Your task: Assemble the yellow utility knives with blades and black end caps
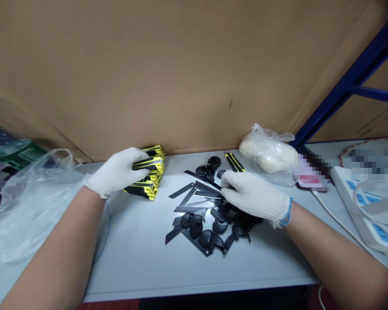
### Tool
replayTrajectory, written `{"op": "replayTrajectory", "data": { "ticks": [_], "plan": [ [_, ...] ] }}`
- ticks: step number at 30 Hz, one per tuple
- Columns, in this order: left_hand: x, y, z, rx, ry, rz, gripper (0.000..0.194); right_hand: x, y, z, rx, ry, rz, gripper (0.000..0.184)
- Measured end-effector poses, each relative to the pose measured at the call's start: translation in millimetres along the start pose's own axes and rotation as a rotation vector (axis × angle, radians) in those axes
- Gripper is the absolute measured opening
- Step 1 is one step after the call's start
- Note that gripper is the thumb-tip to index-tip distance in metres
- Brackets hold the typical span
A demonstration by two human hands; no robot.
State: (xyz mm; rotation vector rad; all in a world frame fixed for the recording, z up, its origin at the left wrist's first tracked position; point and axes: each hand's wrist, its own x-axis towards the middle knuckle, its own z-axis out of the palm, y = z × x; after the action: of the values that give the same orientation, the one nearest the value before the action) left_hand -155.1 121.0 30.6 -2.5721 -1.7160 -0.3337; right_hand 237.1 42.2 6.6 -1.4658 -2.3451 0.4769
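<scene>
Both my hands wear white knit gloves. My left hand (118, 172) lies curled over a stack of yellow-and-black utility knife bodies (148, 174) at the back of the white table (142, 258). My right hand (254, 194) rests on a heap of dark blades and black plastic caps (202, 219), its fingertips pinched on a thin dark blade (200, 177). A single yellow-and-black knife (234, 162) lies just behind that hand.
A brown cardboard wall (181, 73) closes the back. A clear plastic bag (29, 202) lies at the left, a bag with pale lumps (268, 150) at the back right. A white power strip (365, 202) with a cable and a blue rack post (349, 77) stand at the right.
</scene>
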Motion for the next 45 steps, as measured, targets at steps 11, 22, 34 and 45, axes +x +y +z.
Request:
{"op": "replayTrajectory", "data": {
  "ticks": [11, 22, 34, 45],
  "plan": [
    [-18.9, 93.7, 8.6, -0.047, 0.040, 0.289, 0.026, -10.0, -7.9, 1.0, 0.494, 0.370, 0.041, 0.016],
    [-25.1, 99.1, 10.7, -0.046, 0.104, 0.316, 0.030, -9.1, -0.4, 13.0, 0.500, 0.601, 0.019, 0.013],
    [-26.3, 100.6, 16.6, -0.102, 0.092, 0.325, 0.013, -10.9, -1.9, 3.1, 0.495, 0.385, 0.054, 0.012],
    [-25.7, 112.9, 16.3, -0.047, 0.014, 0.554, 0.014, -2.3, -17.0, 5.4, 0.740, 0.163, 0.128, 0.011]
  ]
}}
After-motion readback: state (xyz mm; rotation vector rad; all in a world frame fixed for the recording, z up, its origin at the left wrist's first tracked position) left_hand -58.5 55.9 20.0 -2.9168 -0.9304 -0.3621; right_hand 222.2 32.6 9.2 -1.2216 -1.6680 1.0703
